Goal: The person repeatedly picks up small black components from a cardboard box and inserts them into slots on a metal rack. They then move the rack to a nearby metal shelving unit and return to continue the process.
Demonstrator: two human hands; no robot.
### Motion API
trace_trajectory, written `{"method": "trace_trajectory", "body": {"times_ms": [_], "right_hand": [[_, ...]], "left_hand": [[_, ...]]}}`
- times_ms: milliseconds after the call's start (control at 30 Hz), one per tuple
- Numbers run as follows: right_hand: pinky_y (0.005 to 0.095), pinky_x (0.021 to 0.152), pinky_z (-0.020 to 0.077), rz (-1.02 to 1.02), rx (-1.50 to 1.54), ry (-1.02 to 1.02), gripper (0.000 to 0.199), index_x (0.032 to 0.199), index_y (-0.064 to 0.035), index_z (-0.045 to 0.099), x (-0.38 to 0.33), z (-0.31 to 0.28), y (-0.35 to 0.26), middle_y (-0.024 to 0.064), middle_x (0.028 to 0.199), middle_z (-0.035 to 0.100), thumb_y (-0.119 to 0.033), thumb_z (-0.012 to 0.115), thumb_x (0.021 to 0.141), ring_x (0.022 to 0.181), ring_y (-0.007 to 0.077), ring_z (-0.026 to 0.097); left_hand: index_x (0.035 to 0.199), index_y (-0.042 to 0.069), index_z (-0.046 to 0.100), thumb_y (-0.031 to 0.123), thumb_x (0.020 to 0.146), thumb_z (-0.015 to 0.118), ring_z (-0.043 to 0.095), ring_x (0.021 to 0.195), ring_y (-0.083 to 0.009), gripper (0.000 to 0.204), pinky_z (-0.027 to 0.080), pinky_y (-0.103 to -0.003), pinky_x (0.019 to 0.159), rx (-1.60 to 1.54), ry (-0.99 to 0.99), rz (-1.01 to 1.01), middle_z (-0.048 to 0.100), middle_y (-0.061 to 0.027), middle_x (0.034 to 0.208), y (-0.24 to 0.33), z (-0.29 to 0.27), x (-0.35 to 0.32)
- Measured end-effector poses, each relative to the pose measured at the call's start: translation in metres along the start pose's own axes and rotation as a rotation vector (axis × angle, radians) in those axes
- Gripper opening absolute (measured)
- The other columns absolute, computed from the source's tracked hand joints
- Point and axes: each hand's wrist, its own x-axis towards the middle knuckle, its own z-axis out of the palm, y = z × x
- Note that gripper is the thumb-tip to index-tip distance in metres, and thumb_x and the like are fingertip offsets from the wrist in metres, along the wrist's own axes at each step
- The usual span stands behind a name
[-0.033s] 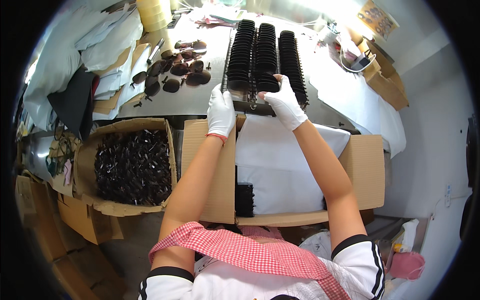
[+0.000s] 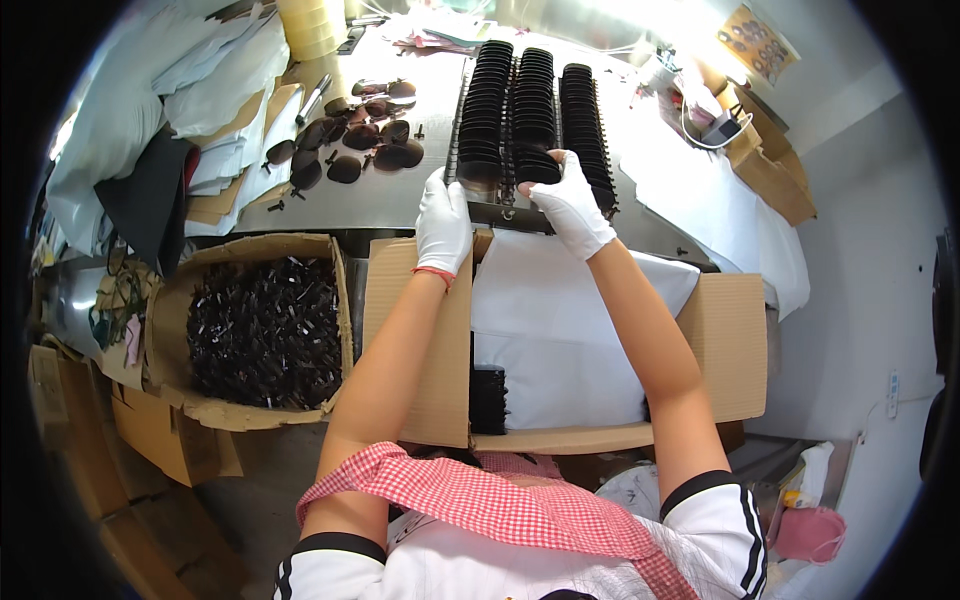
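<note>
A black three-row lens rack (image 2: 508,217) is set on the worktable directly beyond both hands, its rows of dark lenses stretched away from the fingertips. By the right hand (image 2: 541,172), gloved in white with thumb and index fingertips bare, the front dark lens (image 2: 538,167) of the middle row is pinched by its edges. By the gloved left hand (image 2: 448,190), the rack's near left corner is touched; whether it is gripped by those fingers cannot be told. Just beyond and to the right of the left fingers, the left row is fronted by a brownish lens (image 2: 480,173).

To the left of the left fingers, loose tinted lenses (image 2: 399,154) are scattered on the worktable (image 2: 430,120), with a pen (image 2: 315,98) farther left. Nearer than the left fingers and to their left, a cardboard box (image 2: 345,330) is filled with small dark pieces (image 2: 265,330). Below both hands, an open carton (image 2: 417,350) is mostly covered inside by a white sheet (image 2: 560,340). Well right of the right fingers, white paper (image 2: 690,185) is spread.
</note>
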Motion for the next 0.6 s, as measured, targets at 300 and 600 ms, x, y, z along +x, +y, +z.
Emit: {"method": "trace_trajectory", "body": {"times_ms": [300,600], "right_hand": [[0.027,0.087,0.0525,-0.308,-0.103,0.03,0.062,0.143,-0.0092,0.052,0.0,0.016,-0.003,0.0083,0.124,0.068,0.005,0.066,0.085,0.099,0.0163,0.067],[0.0356,0.092,0.0548,-0.796,-0.565,0.336,0.059,0.136,-0.0034,0.055,0.0,0.043,0.019,0.0153,0.13,0.064,0.016,0.055,0.081,0.112,0.0312,0.066]], "left_hand": [[0.135,0.005,0.047,0.027,0.103,0.043,0.058,0.112,-0.0407,0.039,0.044,-0.049,0.096,-0.07,-0.025,-0.027,0.061,-0.0242,0.121,0.004,-0.004,-0.005],[0.134,0.001,0.046,0.017,0.099,0.048,0.056,0.113,-0.0391,0.038,0.044,-0.046,0.098,-0.069,0.114,0.052,0.057,-0.0247,0.124,0.009,-0.008,-0.008]]}}
